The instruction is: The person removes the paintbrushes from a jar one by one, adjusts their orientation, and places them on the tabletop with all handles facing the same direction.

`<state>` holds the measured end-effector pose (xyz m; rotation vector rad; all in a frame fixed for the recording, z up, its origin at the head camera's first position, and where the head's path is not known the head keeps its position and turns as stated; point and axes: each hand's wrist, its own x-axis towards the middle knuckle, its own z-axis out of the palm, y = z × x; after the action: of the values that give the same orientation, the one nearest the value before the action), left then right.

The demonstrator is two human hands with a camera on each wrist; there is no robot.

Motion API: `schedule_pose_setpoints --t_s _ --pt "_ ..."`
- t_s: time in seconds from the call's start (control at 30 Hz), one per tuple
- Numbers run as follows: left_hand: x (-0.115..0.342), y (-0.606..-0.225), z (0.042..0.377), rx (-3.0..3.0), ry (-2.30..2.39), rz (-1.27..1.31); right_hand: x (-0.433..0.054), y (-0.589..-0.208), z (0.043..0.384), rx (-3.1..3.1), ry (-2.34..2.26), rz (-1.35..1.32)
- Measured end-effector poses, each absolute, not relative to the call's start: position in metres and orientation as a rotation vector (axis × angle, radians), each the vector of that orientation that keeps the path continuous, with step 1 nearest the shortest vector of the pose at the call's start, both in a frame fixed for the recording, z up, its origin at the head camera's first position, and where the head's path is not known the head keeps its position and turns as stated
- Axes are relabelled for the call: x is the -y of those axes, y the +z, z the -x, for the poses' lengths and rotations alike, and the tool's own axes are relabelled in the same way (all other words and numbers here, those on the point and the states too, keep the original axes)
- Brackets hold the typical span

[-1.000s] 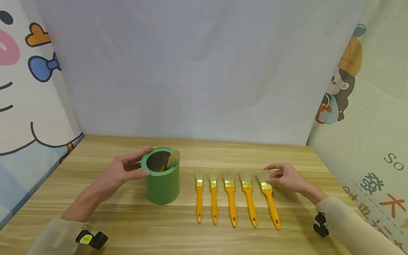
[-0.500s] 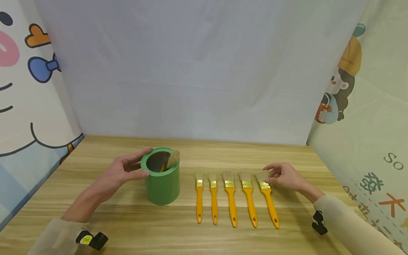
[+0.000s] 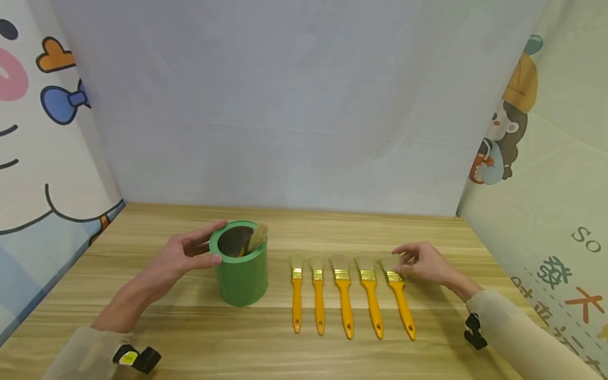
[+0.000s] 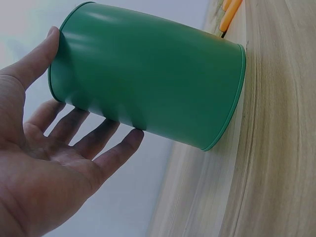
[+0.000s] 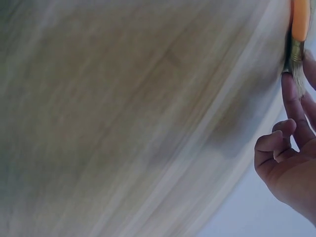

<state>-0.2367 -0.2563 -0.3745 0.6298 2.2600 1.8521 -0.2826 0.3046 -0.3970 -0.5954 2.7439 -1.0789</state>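
My left hand (image 3: 178, 258) holds the green can (image 3: 243, 282) near its rim, thumb on the near side and fingers on the far side. The left wrist view shows fingertips of that hand (image 4: 54, 168) touching the side of the can (image 4: 148, 74). Inside the can leans one paintbrush (image 3: 258, 238), bristles up over the rim. At the right end of a row, my right hand (image 3: 423, 264) pinches the rightmost paintbrush (image 3: 402, 306) by its bristles. That brush (image 5: 300, 22) lies on the table with its orange handle toward me.
Several more orange-handled paintbrushes (image 3: 345, 306) lie side by side between can and right hand, bristles away from me. They rest on a wooden table (image 3: 190, 343). A pale cloth (image 3: 294, 105) hangs behind it, with printed cloths at both sides.
The rightmost paintbrush has slid slightly left toward the row, my right hand moving with it. My left hand and the can stay where they were.
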Motion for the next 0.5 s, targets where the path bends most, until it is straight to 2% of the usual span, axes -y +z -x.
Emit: schedule_pose_setpoints --t_s 0.5 --pt "0.2574 -0.3756 0.2382 -2.258 1.856 -0.652 -0.3067 -0.3984 0.285 -2.781 -1.035 0.592"
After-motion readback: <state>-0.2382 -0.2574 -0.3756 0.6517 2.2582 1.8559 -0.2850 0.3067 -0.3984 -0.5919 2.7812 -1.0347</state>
